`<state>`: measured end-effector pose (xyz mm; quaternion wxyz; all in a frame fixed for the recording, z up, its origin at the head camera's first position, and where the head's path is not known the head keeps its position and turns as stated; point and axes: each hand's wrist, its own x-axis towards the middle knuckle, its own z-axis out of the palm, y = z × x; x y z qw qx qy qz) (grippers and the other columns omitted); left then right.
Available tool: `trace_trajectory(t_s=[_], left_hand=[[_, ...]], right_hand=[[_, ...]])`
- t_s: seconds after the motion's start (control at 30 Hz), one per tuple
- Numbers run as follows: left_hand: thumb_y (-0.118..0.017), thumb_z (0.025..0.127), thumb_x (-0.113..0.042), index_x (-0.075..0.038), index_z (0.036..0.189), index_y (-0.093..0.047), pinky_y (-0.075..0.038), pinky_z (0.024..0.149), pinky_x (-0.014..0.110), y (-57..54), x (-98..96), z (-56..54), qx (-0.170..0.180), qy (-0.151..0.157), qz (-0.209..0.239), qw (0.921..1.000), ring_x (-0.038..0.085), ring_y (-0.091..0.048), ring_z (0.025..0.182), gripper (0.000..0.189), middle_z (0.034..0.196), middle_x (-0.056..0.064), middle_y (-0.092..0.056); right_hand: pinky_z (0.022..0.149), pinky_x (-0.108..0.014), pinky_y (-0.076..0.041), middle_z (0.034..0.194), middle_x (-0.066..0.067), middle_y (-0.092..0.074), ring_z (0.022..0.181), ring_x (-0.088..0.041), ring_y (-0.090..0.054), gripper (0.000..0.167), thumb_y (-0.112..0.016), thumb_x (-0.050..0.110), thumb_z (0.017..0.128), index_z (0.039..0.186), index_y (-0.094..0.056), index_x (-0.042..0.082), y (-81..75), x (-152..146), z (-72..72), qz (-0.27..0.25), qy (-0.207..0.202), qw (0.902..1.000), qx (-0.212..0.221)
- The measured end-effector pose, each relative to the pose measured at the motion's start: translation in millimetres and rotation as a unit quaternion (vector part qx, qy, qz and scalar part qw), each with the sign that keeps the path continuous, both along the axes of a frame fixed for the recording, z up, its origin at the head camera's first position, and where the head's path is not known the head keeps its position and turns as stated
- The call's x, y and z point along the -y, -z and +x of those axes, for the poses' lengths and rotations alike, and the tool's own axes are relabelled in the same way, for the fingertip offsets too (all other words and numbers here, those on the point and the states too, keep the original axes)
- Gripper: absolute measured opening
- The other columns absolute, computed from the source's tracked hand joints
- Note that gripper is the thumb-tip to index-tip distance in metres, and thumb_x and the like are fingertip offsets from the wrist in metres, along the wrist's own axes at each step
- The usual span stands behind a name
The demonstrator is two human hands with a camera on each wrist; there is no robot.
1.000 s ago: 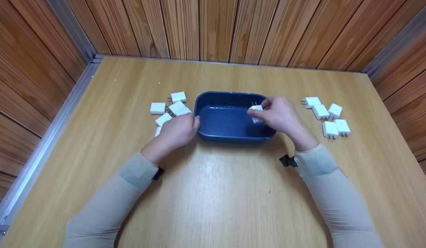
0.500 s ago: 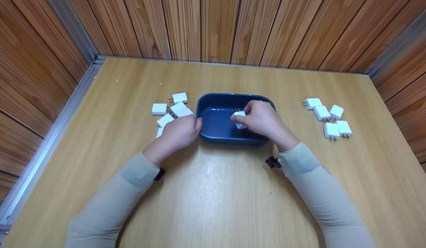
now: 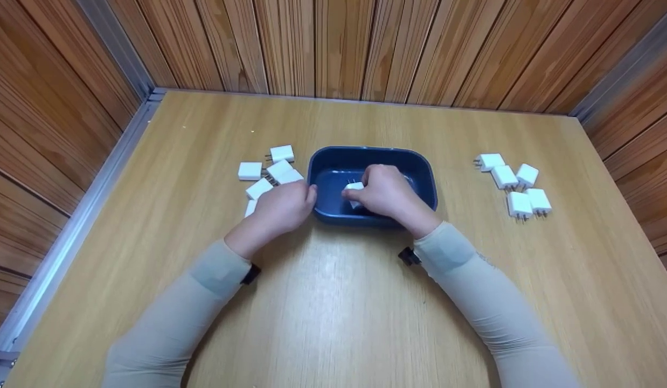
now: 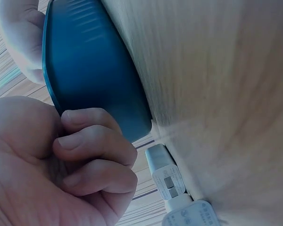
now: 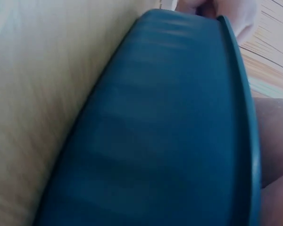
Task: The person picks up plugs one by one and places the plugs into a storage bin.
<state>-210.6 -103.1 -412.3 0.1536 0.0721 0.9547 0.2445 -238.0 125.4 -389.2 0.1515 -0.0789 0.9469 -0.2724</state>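
A dark blue rectangular bin (image 3: 374,219) stands on the table. My left hand (image 3: 285,207) grips its left rim; in the left wrist view the curled fingers (image 4: 96,141) lie against the outer wall. Inside the bin, my right hand (image 3: 390,191) pinches a white plug-in charger (image 3: 355,196) between thumb and fingers, prongs pointing away from me. The right wrist view is mostly filled by the bin's wall (image 5: 151,117), which hides the charger there.
Several white chargers (image 3: 279,170) lie left of the bin, partly behind my left hand. Another group of chargers (image 3: 519,205) sits on the right of the table (image 3: 322,302). Wood-plank walls (image 3: 339,48) close off the back and sides.
My right hand has moved left from the bin's right rim, carrying the charger lower toward the bin's middle. My left hand keeps its place on the rim.
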Motion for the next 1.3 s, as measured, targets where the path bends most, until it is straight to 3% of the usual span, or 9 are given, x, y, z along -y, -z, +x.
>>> trace_trajectory(t_s=[0.27,0.5,0.87,1.07,1.3], left_hand=[[-0.037,0.122,-0.042,-0.004,0.143,-0.067,-0.051,0.076,0.040,0.1,0.4,1.0,-0.003,0.004,0.005,1.0000,0.027,-0.066,0.085,0.053,0.091,0.009,-0.064],[-0.038,0.121,-0.040,-0.007,0.116,-0.072,-0.048,0.070,0.039,-0.4,0.7,-0.6,-0.008,0.013,-0.011,0.9998,0.027,-0.063,0.078,0.047,0.088,0.010,-0.063],[-0.037,0.122,-0.040,-0.010,0.112,-0.070,-0.047,0.070,0.039,-0.7,1.8,-0.7,0.001,0.011,-0.002,0.9999,0.027,-0.063,0.077,0.046,0.088,0.009,-0.063],[-0.036,0.122,-0.040,-0.010,0.113,-0.070,-0.048,0.071,0.039,-0.7,2.1,-0.5,0.004,0.011,0.005,0.9999,0.028,-0.063,0.078,0.046,0.089,0.010,-0.062],[-0.037,0.121,-0.039,-0.011,0.110,-0.070,-0.049,0.072,0.040,0.0,2.5,-0.1,-0.009,0.015,0.012,0.9998,0.028,-0.063,0.078,0.045,0.088,0.009,-0.062]], right_hand=[[0.059,-0.033,-0.042,0.062,-0.002,-0.056,0.058,-0.023,-0.060,0.040,-0.083,0.044,0.101,0.081,-0.077,0.010,7.4,13.8,0.2,0.005,-0.007,0.9999,0.005],[0.060,-0.032,-0.043,0.062,-0.002,-0.062,0.059,-0.020,-0.064,0.040,-0.080,0.042,0.102,0.078,-0.077,0.010,12.6,26.1,-0.5,0.013,-0.029,0.9995,-0.002],[0.074,-0.037,-0.048,0.074,-0.005,-0.064,0.078,-0.026,-0.069,0.035,-0.078,0.041,0.104,0.096,-0.078,0.007,15.1,38.7,-6.2,0.020,-0.034,0.9989,0.027],[0.077,-0.038,-0.047,0.083,-0.008,-0.067,0.084,-0.028,-0.067,0.034,-0.076,0.038,0.104,0.098,-0.077,0.005,17.2,45.9,-8.4,0.024,-0.041,0.9987,0.018],[0.088,-0.042,-0.051,0.100,-0.012,-0.072,0.094,-0.031,-0.066,0.036,-0.074,0.037,0.105,0.114,-0.075,0.002,19.0,51.4,-8.8,0.033,-0.046,0.9984,0.006]])
